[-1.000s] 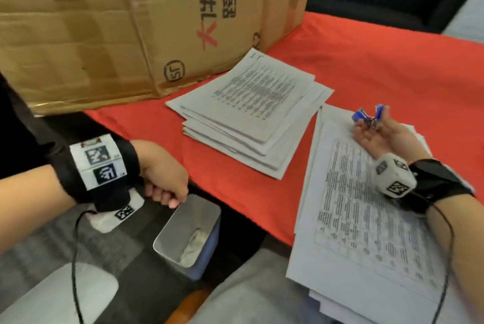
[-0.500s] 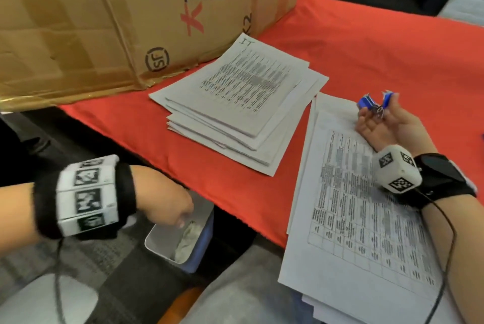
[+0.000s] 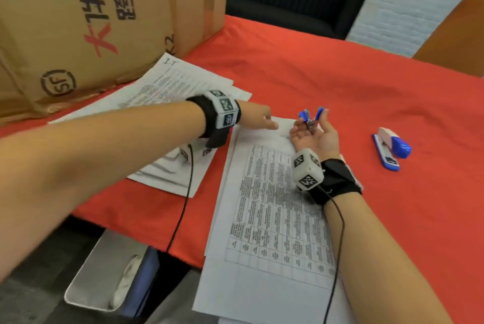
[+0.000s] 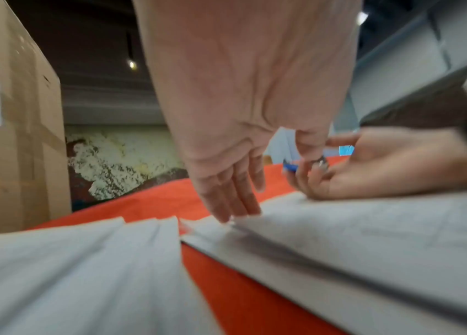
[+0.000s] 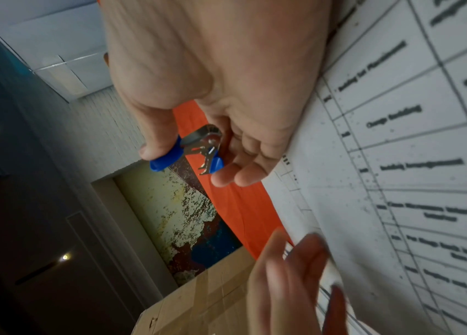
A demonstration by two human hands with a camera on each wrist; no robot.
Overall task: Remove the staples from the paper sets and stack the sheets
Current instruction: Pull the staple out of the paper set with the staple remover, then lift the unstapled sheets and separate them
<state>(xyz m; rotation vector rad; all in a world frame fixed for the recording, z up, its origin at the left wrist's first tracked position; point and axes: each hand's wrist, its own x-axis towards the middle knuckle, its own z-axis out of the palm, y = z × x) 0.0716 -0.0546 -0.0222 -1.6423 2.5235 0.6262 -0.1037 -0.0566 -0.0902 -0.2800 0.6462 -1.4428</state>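
Note:
A printed paper set [image 3: 272,221] [image 5: 398,158] [image 4: 369,226] lies in front of me on the red tablecloth [image 3: 340,82]. My right hand [image 3: 314,132] [image 5: 197,127] lies palm up on its far end and pinches a blue staple remover [image 3: 310,116] [image 5: 192,151] [image 4: 292,166] between thumb and fingers. My left hand [image 3: 258,117] [image 4: 235,195] reaches in with straight fingers that touch the far left corner of that set. A second pile of sheets [image 3: 162,90] [image 4: 68,267] lies to the left, partly under my left arm.
A large cardboard box [image 3: 91,22] stands at the back left of the table. A blue and white stapler [image 3: 391,148] lies to the right of my right hand. Below the table's near edge stands a small bin [image 3: 110,279] with a grey liner.
My left hand has come up from the bin below the table edge and across to the far corner of the near paper set. The right hand has stayed put with the staple remover.

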